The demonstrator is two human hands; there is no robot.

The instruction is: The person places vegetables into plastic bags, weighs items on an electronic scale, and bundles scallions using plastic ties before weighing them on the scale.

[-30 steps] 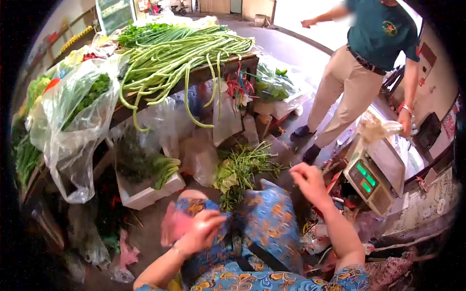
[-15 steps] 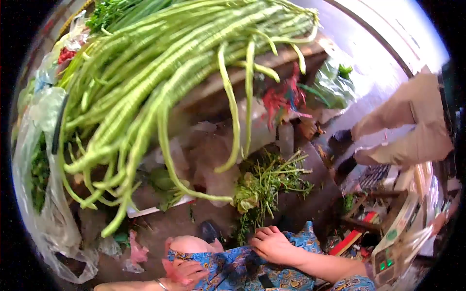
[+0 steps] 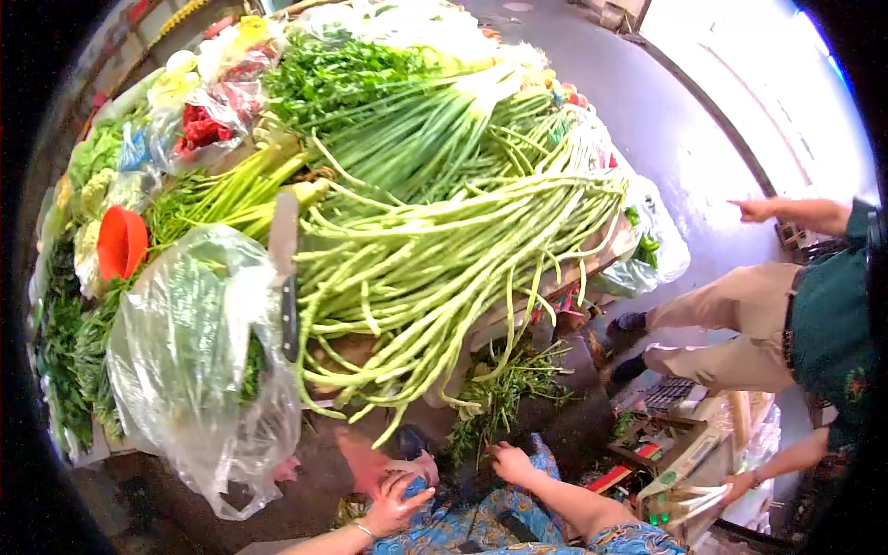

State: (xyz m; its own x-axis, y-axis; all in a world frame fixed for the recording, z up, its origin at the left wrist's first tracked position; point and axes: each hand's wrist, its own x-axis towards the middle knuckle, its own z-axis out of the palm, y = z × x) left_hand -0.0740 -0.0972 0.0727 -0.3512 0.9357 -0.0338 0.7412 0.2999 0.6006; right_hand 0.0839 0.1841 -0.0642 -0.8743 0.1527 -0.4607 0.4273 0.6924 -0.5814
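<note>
My left hand (image 3: 400,502), with a bracelet at the wrist, lies with fingers apart on the blue patterned cloth (image 3: 495,518) over my lap. Beside it is thin pink plastic (image 3: 363,460); whether the fingers touch it is unclear. My right hand (image 3: 514,464) rests at the far edge of the cloth, fingers loosely bent and nothing seen in them. Just beyond it, a heap of leafy green stems (image 3: 518,384) lies on the floor. Above, long green beans (image 3: 453,268) spread over the stall and hang past its edge. A knife (image 3: 286,268) stands left of the beans.
A clear plastic bag of greens (image 3: 208,324) hangs at the left front. Behind it are an orange-red container (image 3: 122,242), celery (image 3: 236,199) and green onions (image 3: 416,143). At right stands another person (image 3: 740,314), one arm stretched out. A wooden crate (image 3: 671,439) sits low nearby.
My view has lifted and shifted, so more of the stall and the standing person's arms show. The pink plastic by my left hand now spreads out beyond it. My right hand sits nearer the stems.
</note>
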